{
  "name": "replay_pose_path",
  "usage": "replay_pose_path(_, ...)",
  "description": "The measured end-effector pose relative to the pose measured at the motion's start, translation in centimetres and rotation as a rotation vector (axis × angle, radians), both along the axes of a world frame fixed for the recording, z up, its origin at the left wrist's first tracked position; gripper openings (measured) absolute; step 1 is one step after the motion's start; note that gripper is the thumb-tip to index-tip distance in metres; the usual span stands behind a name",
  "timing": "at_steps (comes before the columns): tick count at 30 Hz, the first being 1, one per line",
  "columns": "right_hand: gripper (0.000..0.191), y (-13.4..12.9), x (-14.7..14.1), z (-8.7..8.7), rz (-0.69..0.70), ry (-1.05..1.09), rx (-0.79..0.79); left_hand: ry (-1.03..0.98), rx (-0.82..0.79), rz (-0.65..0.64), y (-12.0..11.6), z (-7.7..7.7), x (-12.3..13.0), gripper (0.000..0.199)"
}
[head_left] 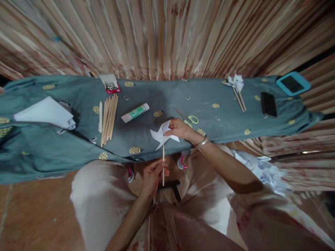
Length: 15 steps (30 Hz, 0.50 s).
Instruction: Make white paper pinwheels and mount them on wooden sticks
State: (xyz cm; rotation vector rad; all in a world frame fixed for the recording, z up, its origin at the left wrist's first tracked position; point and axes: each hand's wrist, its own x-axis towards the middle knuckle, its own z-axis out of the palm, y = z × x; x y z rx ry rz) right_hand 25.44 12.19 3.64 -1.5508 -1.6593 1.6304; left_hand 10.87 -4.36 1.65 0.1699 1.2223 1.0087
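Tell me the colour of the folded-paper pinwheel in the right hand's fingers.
The folded-paper pinwheel is white, showing best in the head view.

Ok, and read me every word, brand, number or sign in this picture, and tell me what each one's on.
No text can be read for certain.
Glue stick: label too blurred to read.
Red box: any print is too small.
Little patches on the cloth: too small to make out.
Paper pinwheel: no writing visible.
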Motion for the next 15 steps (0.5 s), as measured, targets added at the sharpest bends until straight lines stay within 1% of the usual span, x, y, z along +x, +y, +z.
replay_pose_path(3,0.021,0.5,-0.2,0.7,0.042,-0.149,0.050,0.013,0.030,-0.011,0.0,0.0,-0.1,0.047)
replay_pose_path(7,0.020,0.8,-0.5,1.4,0.055,-0.217,0.073,0.018,0.073,-0.019,0.0,0.1,-0.1,0.046)
replay_pose_path(15,0.013,1.1,-0.9,1.9,0.081,-0.342,0.082,0.018,0.110,-0.033,0.0,0.2,-0.2,0.047)
